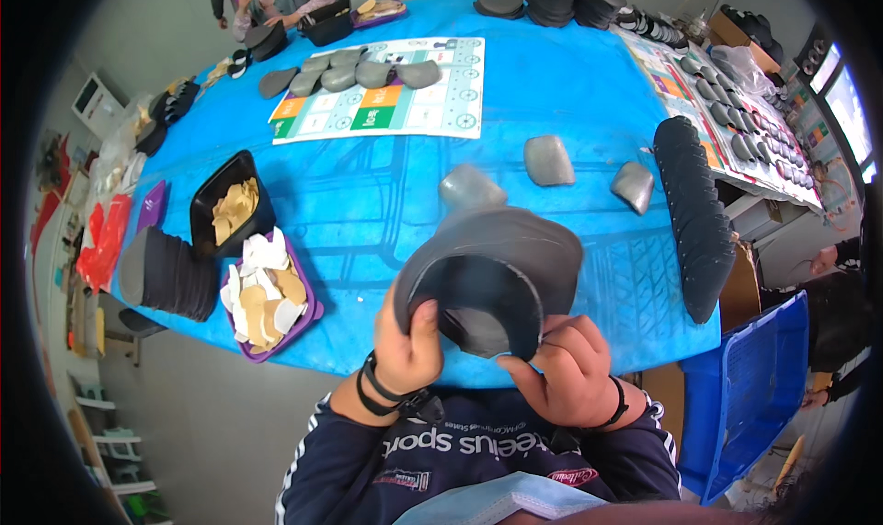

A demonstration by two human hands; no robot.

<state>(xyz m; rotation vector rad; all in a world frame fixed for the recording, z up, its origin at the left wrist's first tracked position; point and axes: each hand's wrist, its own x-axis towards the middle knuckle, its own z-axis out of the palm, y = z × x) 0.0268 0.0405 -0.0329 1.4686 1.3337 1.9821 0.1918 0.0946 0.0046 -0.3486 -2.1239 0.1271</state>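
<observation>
Both my hands hold up a dark grey curved piece (529, 235) over the near table edge. It has a wide rounded flap and a round opening turned toward me, and its far part is blurred. My left hand (409, 348) is closed on its left rim, thumb inside and fingers hidden behind. At its lower right edge, my right hand (572, 369) pinches the rim with bent fingers. Just beyond lie a blurred grey shell-shaped piece (473, 187), a second grey shell piece (549, 161) and a third grey shell piece (632, 188).
Blue sheeting (368, 212) covers the table. A long dark stack (690, 222) lines the right; another stack (166, 272) stands left, beside a black bin (207, 203) and a purple tray (308, 313) of scraps. A blue crate (750, 387) sits lower right. Someone sits across the table.
</observation>
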